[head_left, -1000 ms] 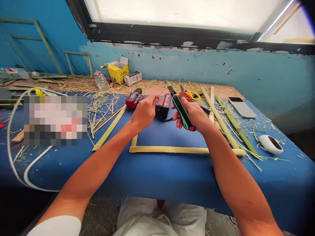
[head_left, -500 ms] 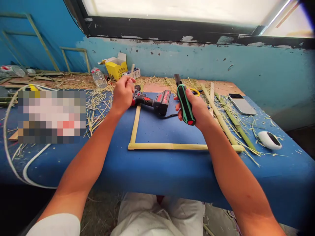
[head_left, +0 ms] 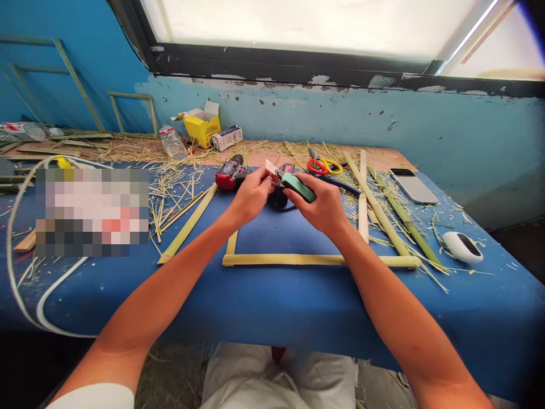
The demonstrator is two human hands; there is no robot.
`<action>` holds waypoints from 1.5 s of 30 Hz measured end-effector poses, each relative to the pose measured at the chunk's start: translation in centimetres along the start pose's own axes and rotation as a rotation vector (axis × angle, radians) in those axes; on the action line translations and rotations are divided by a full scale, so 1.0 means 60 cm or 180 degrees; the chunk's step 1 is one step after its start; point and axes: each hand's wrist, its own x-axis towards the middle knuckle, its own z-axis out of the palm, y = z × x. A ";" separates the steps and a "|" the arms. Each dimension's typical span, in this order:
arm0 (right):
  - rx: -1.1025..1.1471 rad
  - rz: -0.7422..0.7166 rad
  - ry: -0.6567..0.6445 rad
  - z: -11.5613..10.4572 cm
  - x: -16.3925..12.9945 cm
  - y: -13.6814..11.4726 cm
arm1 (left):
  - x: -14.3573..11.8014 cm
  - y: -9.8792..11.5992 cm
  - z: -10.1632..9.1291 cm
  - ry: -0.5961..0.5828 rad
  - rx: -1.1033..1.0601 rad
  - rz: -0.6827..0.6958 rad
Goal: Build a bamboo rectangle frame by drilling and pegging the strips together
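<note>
My right hand is closed around a green and black utility knife, its blade pointing left. Closed too, my left hand pinches a small pale bamboo stick whose tip stands up above the fingers. The blade end meets the stick at my left fingertips; whether it cuts in I cannot tell. Below both hands lies a bamboo frame on the blue table. Behind them rests a cordless drill, partly covered by my left hand.
Red and yellow scissors, a phone and a white rounded device are on the right. Bamboo strips and shavings lie around. At the back stand a yellow box and a plastic bottle. A white cable loops at left.
My two hands have come together over the table's middle. The knife has swung from upright to pointing left, towards the stick. My left hand has moved right and down, uncovering the drill's body.
</note>
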 end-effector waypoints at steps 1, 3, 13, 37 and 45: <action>-0.0058 -0.0005 0.0007 0.000 -0.001 -0.002 | -0.004 0.001 0.000 0.0092 0.0266 0.0154; -0.0197 0.0008 0.0001 0.000 -0.002 -0.005 | -0.012 0.005 0.002 0.0227 0.0748 0.0385; -0.0846 0.0543 -0.0519 0.001 -0.007 -0.030 | -0.027 0.021 0.015 0.0485 0.1383 0.0323; -0.1559 0.0693 -0.0205 0.006 -0.021 -0.054 | -0.006 -0.005 0.011 0.0440 0.1130 0.0055; -0.1698 0.0912 -0.0398 0.010 -0.022 -0.068 | -0.008 -0.007 0.017 0.0395 0.0595 -0.0285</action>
